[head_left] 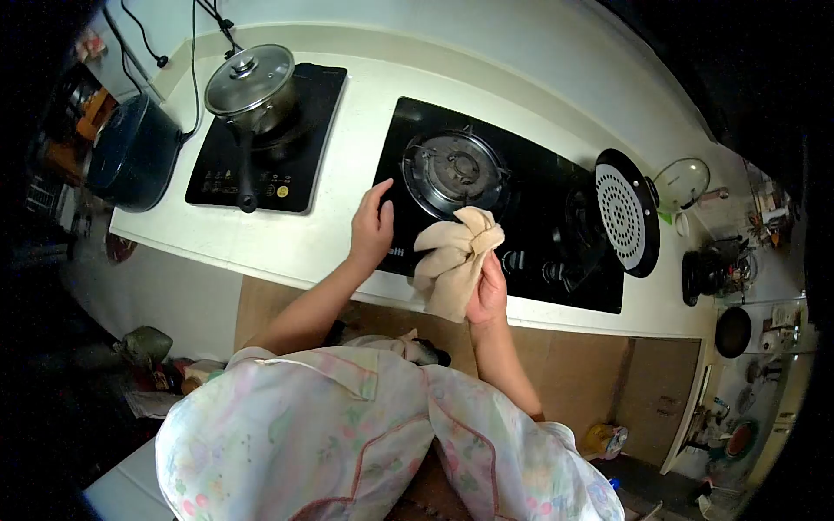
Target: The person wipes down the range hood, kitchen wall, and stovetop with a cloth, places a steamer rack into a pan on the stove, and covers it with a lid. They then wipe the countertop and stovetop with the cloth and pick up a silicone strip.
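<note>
A bunched beige cloth (453, 259) is gripped in my right hand (491, 291), over the front edge of the black gas stove (530, 226). Part of the cloth hangs down past the counter edge. My left hand (373, 227) holds nothing; its fingers are apart, just over the white counter at the stove's left edge. Beyond the cloth is the round left burner (457, 169) with its metal pan support.
Left on the counter (347, 130), a lidded pot (252, 91) stands on a black induction cooker (217, 169), its handle toward me. A dark blue appliance (135, 152) is farther left. A perforated round pan (624, 213) and a glass lid (682, 184) stand at right.
</note>
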The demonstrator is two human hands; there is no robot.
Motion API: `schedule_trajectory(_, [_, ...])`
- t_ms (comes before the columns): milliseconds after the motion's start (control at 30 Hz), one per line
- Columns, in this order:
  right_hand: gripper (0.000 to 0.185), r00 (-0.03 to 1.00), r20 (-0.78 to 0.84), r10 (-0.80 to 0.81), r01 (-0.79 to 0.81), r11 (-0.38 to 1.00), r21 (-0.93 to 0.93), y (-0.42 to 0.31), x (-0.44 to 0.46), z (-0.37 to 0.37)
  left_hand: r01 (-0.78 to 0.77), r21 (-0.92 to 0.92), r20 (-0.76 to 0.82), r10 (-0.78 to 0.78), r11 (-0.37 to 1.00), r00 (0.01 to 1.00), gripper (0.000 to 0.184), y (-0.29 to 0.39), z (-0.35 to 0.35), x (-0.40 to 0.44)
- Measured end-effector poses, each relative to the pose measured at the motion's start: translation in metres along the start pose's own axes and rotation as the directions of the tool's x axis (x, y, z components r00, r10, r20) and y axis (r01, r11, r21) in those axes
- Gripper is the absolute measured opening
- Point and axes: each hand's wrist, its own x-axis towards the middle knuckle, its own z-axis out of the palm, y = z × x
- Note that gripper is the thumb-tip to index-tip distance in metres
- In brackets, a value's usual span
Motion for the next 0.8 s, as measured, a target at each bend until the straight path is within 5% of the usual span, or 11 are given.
schedule_trajectory(133, [0.051,0.986,0.054,0.159,-0.162,0.985,0.061,-0.015,-0.033,-0.019,-0.103,0.078,0.002,0.104,0.992,0.995,0.035,0.002,0.004,-0.002])
schedule_trajectory(167, [0.057,0.981,-0.056,0.186,-0.193,0.964,-0.181,-0.022,-0.042,-0.029,-0.177,0.116,0.006,0.178,0.977,0.984,0.035,0.004,0.006,-0.003])
schedule_trajectory(200, [0.050,0.976,-0.167,0.138,-0.205,0.832,-0.516,-0.029,-0.047,-0.037,-0.249,0.154,0.011,0.250,0.956,0.968,0.035,0.006,0.009,-0.004])
schedule_trajectory(267, [0.045,0.996,-0.058,-0.063,-0.048,0.152,-0.987,-0.032,-0.054,-0.053,-0.405,0.208,0.122,0.387,0.890,0.914,0.032,0.017,0.013,-0.006])
schedule_trajectory(400, [0.053,0.950,0.091,-0.299,0.060,-0.111,-0.992,-0.040,-0.049,-0.054,-0.351,0.165,0.193,0.319,0.921,0.928,0.029,0.054,0.048,-0.022])
schedule_trajectory(467, [0.057,0.939,0.012,-0.344,-0.017,-0.080,-0.997,-0.043,-0.033,-0.049,-0.040,0.187,0.161,0.009,0.982,0.987,0.031,0.067,0.066,-0.026])
schedule_trajectory(567, [0.062,0.914,-0.041,-0.403,-0.041,0.009,-0.999,-0.040,0.002,-0.070,0.152,0.191,0.052,-0.165,0.970,0.985,0.032,0.054,0.087,-0.018])
schedule_trajectory(700, [0.062,0.894,-0.129,-0.429,-0.065,0.160,-0.985,-0.029,0.029,-0.081,0.172,0.255,0.107,-0.204,0.952,0.973,0.026,0.060,0.092,-0.004])
schedule_trajectory(800, [0.061,0.896,-0.113,-0.429,-0.057,0.141,-0.988,-0.024,0.039,-0.083,0.162,0.263,0.102,-0.195,0.951,0.976,0.023,0.061,0.095,0.001])
